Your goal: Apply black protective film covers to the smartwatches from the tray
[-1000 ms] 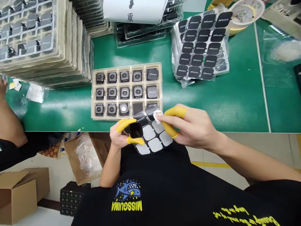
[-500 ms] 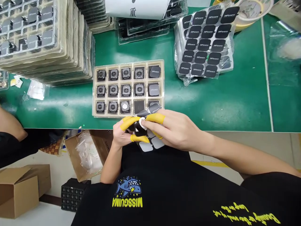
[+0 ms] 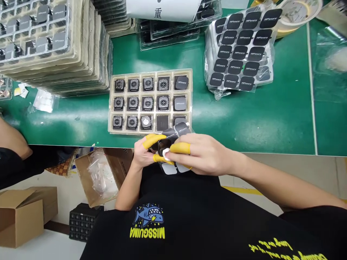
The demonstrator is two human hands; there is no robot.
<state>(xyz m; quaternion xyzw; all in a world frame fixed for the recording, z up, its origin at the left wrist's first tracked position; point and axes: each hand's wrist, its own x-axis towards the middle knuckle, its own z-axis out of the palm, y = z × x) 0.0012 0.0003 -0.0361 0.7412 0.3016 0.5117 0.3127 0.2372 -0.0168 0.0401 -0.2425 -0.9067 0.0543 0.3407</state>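
My left hand (image 3: 144,153), with yellow finger cots, is closed round a black smartwatch case (image 3: 162,145), its dark screen facing up. Under the watch is a bent sheet of dark film stickers (image 3: 182,129) marked HiFuture; whether fingers of both hands grip it is hard to see. Between the cotted fingers of my right hand (image 3: 202,153) is a small white wad, apparently a wiping cloth (image 3: 165,154), touching the watch screen. Just beyond my hands lies a plastic tray (image 3: 110,121) of watch cases, several face down; one pocket in the front row shows only its dark liner.
Tall stacks of trays (image 3: 89,54) stand at the left. Behind are more trays (image 3: 170,39) under white paper, and a pile of sticker sheets (image 3: 238,54) beside tape rolls (image 3: 298,16). Another person's arm (image 3: 12,137) shows at left; cardboard boxes (image 3: 21,220) are on the floor.
The white cloth has moved down across the watch screen with my right hand, uncovering more of the screen. The view has shifted slightly.
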